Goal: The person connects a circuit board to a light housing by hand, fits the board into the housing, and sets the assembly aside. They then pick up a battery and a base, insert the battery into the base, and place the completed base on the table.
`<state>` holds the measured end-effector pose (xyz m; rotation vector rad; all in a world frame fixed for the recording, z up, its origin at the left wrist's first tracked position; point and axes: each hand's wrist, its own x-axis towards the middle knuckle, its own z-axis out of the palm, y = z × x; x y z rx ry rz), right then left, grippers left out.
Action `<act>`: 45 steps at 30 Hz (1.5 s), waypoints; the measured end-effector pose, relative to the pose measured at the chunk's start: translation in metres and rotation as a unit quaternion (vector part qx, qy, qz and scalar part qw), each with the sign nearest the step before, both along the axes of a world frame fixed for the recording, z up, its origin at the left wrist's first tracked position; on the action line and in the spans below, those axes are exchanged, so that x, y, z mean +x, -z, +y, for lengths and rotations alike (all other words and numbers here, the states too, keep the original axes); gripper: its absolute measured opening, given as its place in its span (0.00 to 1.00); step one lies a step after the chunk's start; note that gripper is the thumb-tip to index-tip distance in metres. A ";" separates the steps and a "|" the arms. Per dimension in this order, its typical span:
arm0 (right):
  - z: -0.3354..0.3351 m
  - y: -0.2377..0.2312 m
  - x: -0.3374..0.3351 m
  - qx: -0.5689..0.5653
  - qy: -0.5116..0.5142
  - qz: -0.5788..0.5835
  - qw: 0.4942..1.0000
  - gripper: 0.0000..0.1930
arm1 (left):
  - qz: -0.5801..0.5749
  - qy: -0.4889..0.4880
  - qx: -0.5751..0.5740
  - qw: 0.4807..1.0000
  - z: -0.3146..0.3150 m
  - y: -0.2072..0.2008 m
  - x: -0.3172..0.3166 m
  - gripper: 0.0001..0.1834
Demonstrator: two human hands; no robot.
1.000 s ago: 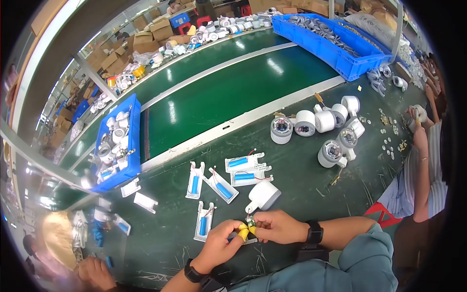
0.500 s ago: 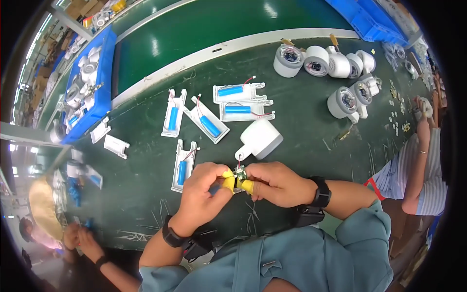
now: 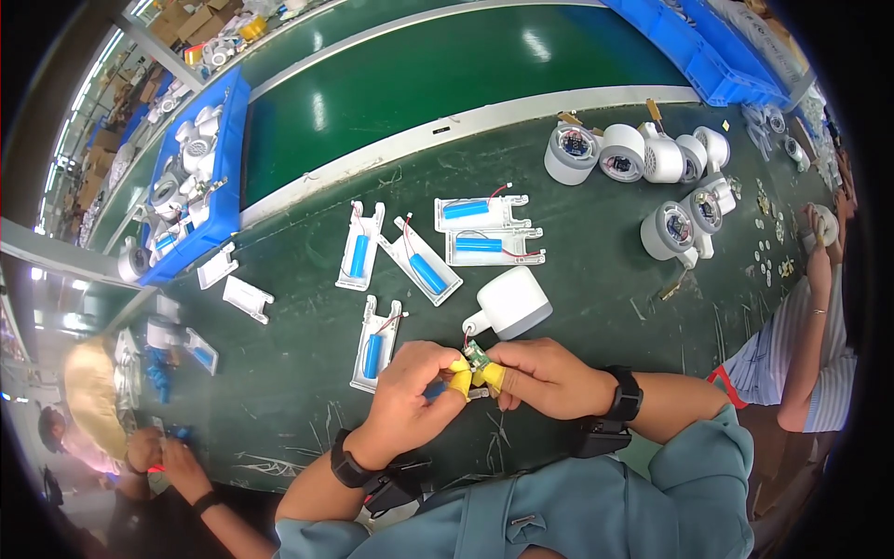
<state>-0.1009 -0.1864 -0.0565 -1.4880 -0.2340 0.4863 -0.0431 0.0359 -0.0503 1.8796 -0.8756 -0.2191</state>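
My left hand (image 3: 410, 396) and my right hand (image 3: 548, 374) meet at the near middle of the bench, yellow finger covers on their tips. Between them is a small green circuit board (image 3: 477, 355), pinched by my right hand. The fingers of my left hand are closed at the board's left edge; what they grip is too small to make out. A thin wire runs from the board to a white rounded housing (image 3: 510, 304) just beyond. Under my hands a blue battery (image 3: 434, 389) and a white casing end (image 3: 478, 393) are partly hidden.
Several white casings (image 3: 366, 361) with blue batteries lie beyond and left. White round units (image 3: 571, 155) stand at far right. Blue crates (image 3: 228, 186) flank a green conveyor (image 3: 447, 65). Co-workers' hands are at left (image 3: 182, 470) and right (image 3: 819, 247).
The view has shifted, so everything sits lower and further right. The circuit board has tilted between my fingers. Both hands stay together around it.
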 end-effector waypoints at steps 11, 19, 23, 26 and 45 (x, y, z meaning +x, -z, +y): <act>0.004 -0.003 0.001 0.005 0.013 0.021 1.000 0.06 | 0.021 -0.036 -0.007 0.999 0.001 0.005 -0.003 0.15; 0.002 -0.002 0.004 -0.022 -0.013 -0.021 0.999 0.08 | 0.009 -0.003 0.005 1.000 0.000 0.003 0.001 0.14; -0.001 -0.001 0.007 -0.032 -0.027 -0.024 0.999 0.09 | 0.001 0.002 0.003 1.000 -0.001 0.002 0.000 0.14; 0.001 -0.002 0.006 -0.036 -0.013 -0.015 0.999 0.08 | 0.004 -0.004 0.003 1.000 -0.002 0.001 -0.001 0.14; 0.009 0.005 -0.004 -0.162 0.052 -0.207 0.963 0.03 | 0.004 0.031 -0.003 1.000 -0.009 -0.004 0.002 0.14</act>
